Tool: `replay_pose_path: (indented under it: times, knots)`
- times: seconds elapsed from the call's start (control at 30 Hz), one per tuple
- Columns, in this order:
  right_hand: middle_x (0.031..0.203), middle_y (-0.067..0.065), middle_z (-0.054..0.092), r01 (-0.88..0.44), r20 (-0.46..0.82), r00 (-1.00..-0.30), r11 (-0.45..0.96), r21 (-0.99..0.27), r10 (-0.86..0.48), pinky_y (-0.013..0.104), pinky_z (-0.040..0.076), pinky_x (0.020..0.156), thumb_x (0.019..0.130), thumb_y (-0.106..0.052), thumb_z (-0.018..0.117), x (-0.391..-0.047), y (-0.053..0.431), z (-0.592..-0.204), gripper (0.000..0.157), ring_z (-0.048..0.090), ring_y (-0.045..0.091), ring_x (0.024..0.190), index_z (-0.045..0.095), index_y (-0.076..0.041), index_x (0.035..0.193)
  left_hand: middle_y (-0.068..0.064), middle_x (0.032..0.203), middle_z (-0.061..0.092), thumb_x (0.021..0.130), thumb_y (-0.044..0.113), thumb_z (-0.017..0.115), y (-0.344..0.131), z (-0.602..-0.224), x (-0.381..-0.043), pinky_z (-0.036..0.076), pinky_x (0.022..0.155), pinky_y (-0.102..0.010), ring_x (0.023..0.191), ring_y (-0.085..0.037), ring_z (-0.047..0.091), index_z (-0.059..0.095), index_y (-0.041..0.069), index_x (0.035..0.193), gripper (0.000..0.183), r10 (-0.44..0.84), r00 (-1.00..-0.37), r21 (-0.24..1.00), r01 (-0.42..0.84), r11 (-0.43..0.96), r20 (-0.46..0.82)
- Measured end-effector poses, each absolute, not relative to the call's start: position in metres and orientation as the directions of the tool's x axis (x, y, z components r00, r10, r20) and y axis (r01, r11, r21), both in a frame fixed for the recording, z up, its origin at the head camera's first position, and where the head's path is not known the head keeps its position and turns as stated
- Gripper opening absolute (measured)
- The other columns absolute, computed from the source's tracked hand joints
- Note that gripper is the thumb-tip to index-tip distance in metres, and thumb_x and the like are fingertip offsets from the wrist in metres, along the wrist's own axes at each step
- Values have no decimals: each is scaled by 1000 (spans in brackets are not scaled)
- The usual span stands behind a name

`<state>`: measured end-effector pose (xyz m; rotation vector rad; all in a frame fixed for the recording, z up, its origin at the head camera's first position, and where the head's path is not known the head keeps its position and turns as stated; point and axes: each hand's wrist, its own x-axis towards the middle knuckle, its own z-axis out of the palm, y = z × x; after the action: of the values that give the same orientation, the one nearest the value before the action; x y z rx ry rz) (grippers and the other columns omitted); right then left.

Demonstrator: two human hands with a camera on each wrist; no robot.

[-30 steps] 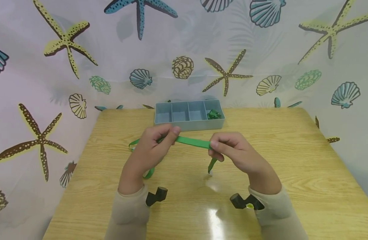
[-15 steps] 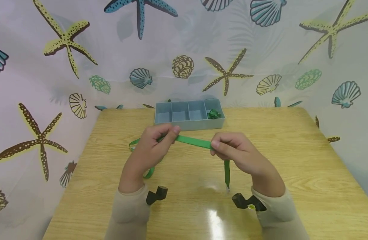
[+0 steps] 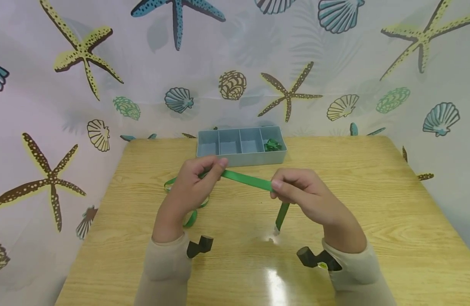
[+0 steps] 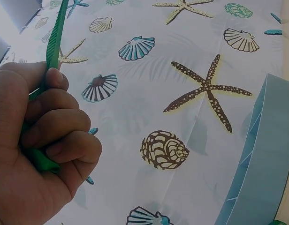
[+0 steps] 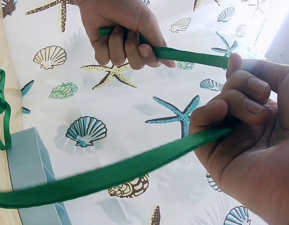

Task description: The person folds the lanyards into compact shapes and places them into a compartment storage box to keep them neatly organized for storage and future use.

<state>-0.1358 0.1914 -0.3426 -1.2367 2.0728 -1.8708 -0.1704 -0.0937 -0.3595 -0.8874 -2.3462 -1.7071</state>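
Note:
A green ribbon (image 3: 247,179) runs taut between the two hands above the table. My left hand (image 3: 192,185) pinches it between thumb and forefinger, and in the left wrist view the other fingers curl round more of the ribbon (image 4: 42,161). My right hand (image 3: 307,193) pinches the other side between thumb and forefinger. From the right palm a free end hangs down, seen in the right wrist view as a long ribbon tail (image 5: 116,168). More loops of the ribbon lie on the table left of and beneath the left hand.
Behind the hands stands a blue-grey box (image 3: 242,160) with several compartments, its rightmost one holding bunched green ribbon (image 3: 272,145). The wooden table (image 3: 372,191) meets a cloth backdrop (image 3: 219,55) printed with shells and starfish at the back and sides.
The right hand has shifted slightly right, so the taut stretch of ribbon is a little longer. The free end below it has swung right, then part of the way back left.

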Motion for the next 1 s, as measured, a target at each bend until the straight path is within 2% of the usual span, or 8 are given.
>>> replay_pose_path:
  times: [0.27,1.0]
  knots:
    - [66,4,37,-494,442,-663,-91,-865,-605,34,33,54,108,8,44,-135,191,-341,30,32,19,57,67,-7,95,0,63,30,113,25,54,-93,-361,-173,31,61,-30,56,-17,25,47,14,71,44,400,-810,821,534,201,429]
    - [66,3,40,-487,411,-689,-38,-872,-597,33,35,54,107,8,47,-130,187,-339,31,36,19,58,68,-10,95,-1,65,27,113,32,53,-94,-365,-176,29,62,-30,58,-17,22,45,14,71,46,385,-838,835,496,239,387]
